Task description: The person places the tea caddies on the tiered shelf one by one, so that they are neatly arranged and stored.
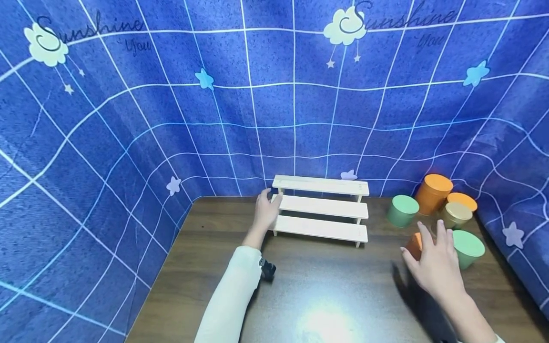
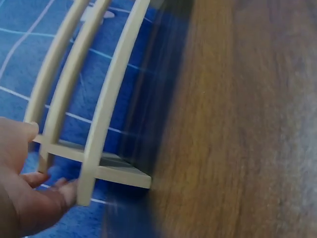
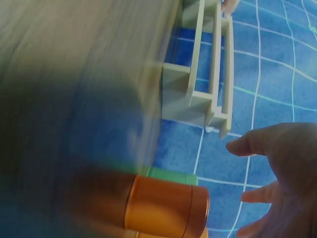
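The left hand [image 1: 267, 210] is at the left end of a rack [image 1: 319, 205] on the brown worktop [image 1: 180, 271]. Its fingers are apart about that end, though I cannot tell whether they clamp on it.

The rack is of pale, cream-coloured wood, with three narrow, flat boards rising in steps from front to back on slim end frames. It stands upright near the blue curtain [image 1: 223, 119], extending rightward from the left fingers; in the left wrist view the fingertips are close by the ends of its boards and legs.

Farther right, a green canister [image 1: 402, 212] stands well apart from the rack. Nearer the front is an orange canister [image 1: 413, 246], partly covered from the head view by the right hand [image 1: 435, 267]; it is smooth and shiny, with a seam below its lid. The right fingers are spread and hold nothing; the right wrist view shows a gap between them and this lid.

Past them are a tall orange cylinder [image 1: 432, 195], a gold tin [image 1: 456, 215], another orange lid [image 1: 464, 200] and a green tub [image 1: 469, 247].
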Tool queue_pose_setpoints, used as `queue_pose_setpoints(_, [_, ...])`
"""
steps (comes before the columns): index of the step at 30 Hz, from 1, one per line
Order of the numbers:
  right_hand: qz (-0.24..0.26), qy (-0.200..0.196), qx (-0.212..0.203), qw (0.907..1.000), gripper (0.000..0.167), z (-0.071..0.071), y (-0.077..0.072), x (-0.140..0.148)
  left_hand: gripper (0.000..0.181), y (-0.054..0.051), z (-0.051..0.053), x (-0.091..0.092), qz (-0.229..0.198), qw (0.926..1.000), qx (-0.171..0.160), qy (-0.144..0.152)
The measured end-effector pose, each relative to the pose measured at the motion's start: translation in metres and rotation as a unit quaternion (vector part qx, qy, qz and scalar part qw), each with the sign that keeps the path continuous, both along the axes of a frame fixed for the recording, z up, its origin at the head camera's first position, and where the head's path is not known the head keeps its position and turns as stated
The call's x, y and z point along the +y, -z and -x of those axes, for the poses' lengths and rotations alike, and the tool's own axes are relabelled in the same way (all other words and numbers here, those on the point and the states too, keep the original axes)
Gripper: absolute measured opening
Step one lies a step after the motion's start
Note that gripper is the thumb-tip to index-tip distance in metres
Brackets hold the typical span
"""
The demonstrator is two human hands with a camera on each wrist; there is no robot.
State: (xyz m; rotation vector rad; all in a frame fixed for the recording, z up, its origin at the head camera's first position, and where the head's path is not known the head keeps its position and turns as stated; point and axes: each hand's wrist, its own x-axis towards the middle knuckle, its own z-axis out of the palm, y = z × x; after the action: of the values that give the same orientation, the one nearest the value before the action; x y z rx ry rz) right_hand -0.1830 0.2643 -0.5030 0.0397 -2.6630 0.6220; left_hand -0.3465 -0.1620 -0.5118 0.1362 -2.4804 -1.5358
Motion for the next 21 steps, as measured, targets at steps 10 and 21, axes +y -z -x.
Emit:
queue_pose_setpoints(10, [0.002, -0.021, -0.071, 0.9973, 0.075, 0.005, 0.004, 0.015, 0.063, 0.017, 0.013, 0.008, 0.018, 0.9997, -0.016, -0.002])
queue_pose_setpoints(21, [0.017, -0.033, -0.084, 0.9958, 0.066, 0.012, 0.018, 0.022, 0.048, 0.031, 0.015, 0.014, 0.031, 0.9979, 0.042, -0.039])
